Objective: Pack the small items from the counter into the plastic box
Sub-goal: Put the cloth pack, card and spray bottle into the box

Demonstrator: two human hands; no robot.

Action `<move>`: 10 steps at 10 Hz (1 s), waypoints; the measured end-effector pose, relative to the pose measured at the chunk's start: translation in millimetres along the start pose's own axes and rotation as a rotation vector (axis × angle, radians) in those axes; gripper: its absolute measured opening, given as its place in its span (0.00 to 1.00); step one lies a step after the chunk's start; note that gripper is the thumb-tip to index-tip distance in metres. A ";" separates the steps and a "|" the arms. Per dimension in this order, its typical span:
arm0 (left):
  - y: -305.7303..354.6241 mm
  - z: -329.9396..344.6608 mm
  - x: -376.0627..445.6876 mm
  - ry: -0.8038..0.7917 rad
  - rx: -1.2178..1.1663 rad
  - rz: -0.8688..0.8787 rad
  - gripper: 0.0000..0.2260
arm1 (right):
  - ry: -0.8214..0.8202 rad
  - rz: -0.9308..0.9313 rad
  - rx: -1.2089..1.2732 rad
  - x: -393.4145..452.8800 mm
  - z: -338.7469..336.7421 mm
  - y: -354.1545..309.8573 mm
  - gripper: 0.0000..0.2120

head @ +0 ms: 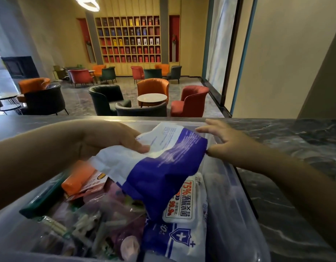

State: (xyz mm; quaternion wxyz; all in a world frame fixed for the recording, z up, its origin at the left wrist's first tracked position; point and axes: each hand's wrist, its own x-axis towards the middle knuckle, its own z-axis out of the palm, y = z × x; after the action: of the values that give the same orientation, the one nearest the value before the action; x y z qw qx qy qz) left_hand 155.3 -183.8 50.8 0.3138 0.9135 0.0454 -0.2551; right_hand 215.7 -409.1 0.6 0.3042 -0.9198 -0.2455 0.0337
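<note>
My left hand (pixel 114 140) grips a blue-and-white soft pack (pixel 155 167) over the plastic box (pixel 237 201) on the dark marble tabletop (pixel 288 140); my right hand (pixel 225 142), fingers spread, pinches the pack's right corner at the box's far rim. The box looks crowded, so the pack may ride high on the heap or slide off if I let go early. Beneath it, a white wipes packet (pixel 184 210) reads "75%" and "99.9%" in red among Chinese characters. An orange packet (pixel 78 178) lies to the left.
</note>
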 end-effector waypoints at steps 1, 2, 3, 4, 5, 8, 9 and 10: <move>-10.8 6.1 0.3 -0.099 -0.178 -0.066 0.24 | 0.055 -0.004 0.056 -0.4 4.4 5.4 0.24; -24.5 30.5 20.6 0.062 -0.198 -0.064 0.15 | 0.071 -0.015 0.092 -0.2 8.2 9.6 0.23; -25.8 59.0 35.5 0.048 -0.352 -0.049 0.11 | 0.090 -0.012 0.098 0.3 10.6 11.6 0.22; -26.3 56.4 34.7 -0.063 0.019 -0.023 0.18 | 0.099 -0.029 0.109 -0.7 11.6 13.5 0.22; -23.0 42.0 31.3 0.178 0.503 0.058 0.18 | 0.109 -0.038 0.129 -0.5 13.1 14.7 0.22; -26.0 78.7 37.2 0.100 0.737 0.443 0.39 | 0.118 -0.057 0.166 2.6 15.6 18.2 0.23; -35.5 83.6 50.1 0.067 0.785 0.427 0.39 | 0.122 -0.063 0.153 4.6 17.0 21.0 0.21; -33.4 81.6 51.6 0.059 0.864 0.437 0.40 | 0.115 -0.060 0.139 6.1 16.2 21.0 0.22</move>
State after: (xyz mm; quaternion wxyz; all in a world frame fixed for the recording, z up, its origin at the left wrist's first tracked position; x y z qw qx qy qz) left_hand 156.2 -209.8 -48.0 -0.0495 0.9552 -0.2486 -0.1528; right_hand 226.6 -412.0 -24.1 0.3818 -0.8892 -0.2520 -0.0115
